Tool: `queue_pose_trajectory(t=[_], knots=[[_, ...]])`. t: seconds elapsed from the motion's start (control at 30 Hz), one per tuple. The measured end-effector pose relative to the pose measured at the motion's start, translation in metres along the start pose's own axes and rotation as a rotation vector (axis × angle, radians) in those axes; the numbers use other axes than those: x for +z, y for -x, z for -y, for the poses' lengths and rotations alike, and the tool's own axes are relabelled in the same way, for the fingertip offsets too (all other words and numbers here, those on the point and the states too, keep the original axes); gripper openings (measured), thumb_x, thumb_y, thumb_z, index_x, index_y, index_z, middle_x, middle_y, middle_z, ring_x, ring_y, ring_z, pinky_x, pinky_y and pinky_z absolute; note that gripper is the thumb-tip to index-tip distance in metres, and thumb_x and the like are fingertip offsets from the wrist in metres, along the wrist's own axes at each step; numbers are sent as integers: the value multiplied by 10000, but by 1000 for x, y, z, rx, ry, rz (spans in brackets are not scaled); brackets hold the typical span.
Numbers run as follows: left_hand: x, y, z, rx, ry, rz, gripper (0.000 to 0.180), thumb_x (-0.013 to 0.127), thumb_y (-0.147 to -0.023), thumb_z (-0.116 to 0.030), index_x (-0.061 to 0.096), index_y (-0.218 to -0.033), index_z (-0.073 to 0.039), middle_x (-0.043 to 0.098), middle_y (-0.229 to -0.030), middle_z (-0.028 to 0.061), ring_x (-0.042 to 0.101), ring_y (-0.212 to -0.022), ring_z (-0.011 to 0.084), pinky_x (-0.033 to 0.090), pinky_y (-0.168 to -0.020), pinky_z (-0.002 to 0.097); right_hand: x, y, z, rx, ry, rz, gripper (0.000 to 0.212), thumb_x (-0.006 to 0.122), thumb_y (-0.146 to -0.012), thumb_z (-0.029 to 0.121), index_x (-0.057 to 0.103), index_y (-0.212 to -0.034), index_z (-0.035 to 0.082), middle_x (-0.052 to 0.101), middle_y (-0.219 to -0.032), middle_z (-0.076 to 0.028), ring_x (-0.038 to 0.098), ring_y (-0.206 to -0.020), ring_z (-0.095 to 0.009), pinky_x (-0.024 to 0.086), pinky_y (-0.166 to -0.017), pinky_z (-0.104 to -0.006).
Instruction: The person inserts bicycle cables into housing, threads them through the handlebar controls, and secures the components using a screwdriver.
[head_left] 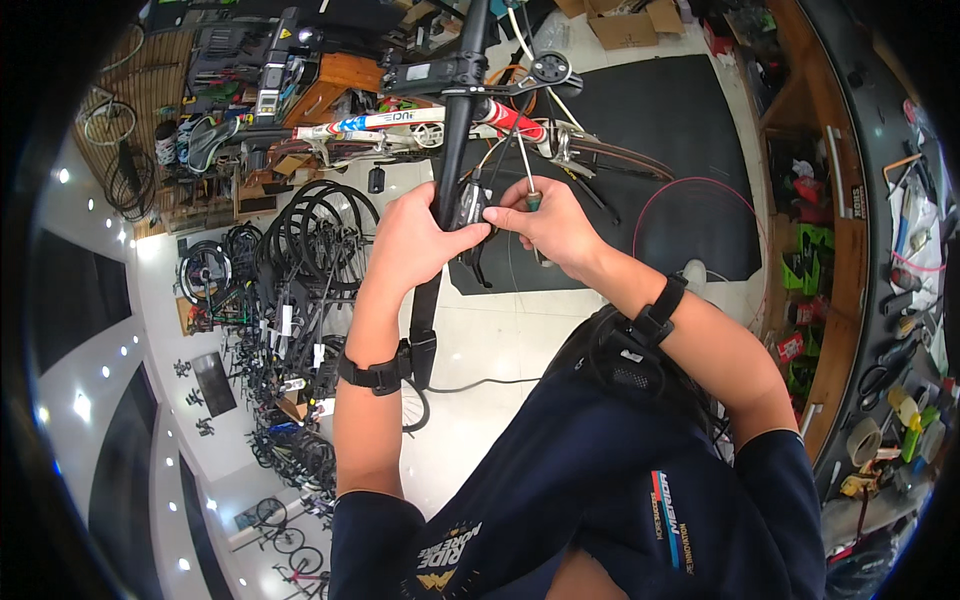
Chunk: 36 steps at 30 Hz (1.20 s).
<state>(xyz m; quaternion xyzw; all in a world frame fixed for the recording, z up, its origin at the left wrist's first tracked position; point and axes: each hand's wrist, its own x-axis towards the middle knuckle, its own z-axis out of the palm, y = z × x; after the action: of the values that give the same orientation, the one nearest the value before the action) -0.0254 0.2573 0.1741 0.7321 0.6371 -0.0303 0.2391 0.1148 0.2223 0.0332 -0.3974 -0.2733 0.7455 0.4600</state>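
A black bicycle handlebar (455, 150) runs up through the middle, with a dark grip (424, 352) at its near end. My left hand (412, 240) is closed around the bar, its thumb stretched across to a shifter (472, 205) clamped there. Between the fingers of my right hand (556, 225) is a screwdriver (534, 200) with a green handle, its thin metal shaft pointing up and away. The right thumb tip meets the shifter beside the left thumb. A brake lever (479, 268) hangs under the bar, partly hidden by my hands.
The white and red bicycle frame (370, 122) lies across behind the bar, with cables (515, 125) near my right hand. A black mat (690, 130) covers the floor. Many bicycles (300, 260) stand at left. A workbench (880, 300) with tools runs along the right.
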Motion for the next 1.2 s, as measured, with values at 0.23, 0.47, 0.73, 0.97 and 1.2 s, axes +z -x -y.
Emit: queue_pose_trajectory(t=[0.23, 0.47, 0.73, 0.97, 1.2], knots=[[2, -2, -1, -65, -202, -12, 406, 839, -659, -302, 662, -858, 5, 698, -764, 131, 672, -672, 236, 530, -675, 357, -29, 15, 1, -130, 303, -15, 215, 722, -874, 144, 587, -974, 11, 607, -847, -44, 570, -642, -110, 458, -528, -274], [-6, -20, 0, 87, -163, 54, 466, 850, -655, -318, 635, -897, 18, 688, -794, 143, 674, -723, 257, 530, -713, 374, -45, 46, 22, -195, 598, -3, 384, 651, -827, 114, 489, -1141, -37, 601, -981, -173, 606, -926, -271, 496, -823, -373], [1, -22, 34, 329, -108, -6, 1004, 815, -650, -189, 288, -1448, 117, 459, -1396, 299, 452, -1316, 388, 339, -1134, 421, -35, 74, 28, -480, 776, -52, 275, 569, -715, 35, 635, -957, -77, 668, -856, -255, 674, -807, -372, 552, -710, -447], [-3, -20, 2, 513, -38, 99, 629, 752, -722, 16, 504, -1297, 77, 618, -1213, 175, 599, -1029, 276, 490, -911, 369, -40, 125, 64, -308, 863, 23, 388, 528, -821, 3, 552, -1206, -41, 669, -699, -180, 691, -582, -269, 549, -519, -392], [9, -47, 28, 620, -49, 80, 498, 736, -723, 27, 582, -1194, 78, 676, -998, 129, 613, -882, 205, 505, -788, 343, -78, 126, 53, -484, 1099, -202, 210, 638, -763, 58, 631, -940, -56, 671, -686, -173, 675, -628, -297, 522, -573, -410]])
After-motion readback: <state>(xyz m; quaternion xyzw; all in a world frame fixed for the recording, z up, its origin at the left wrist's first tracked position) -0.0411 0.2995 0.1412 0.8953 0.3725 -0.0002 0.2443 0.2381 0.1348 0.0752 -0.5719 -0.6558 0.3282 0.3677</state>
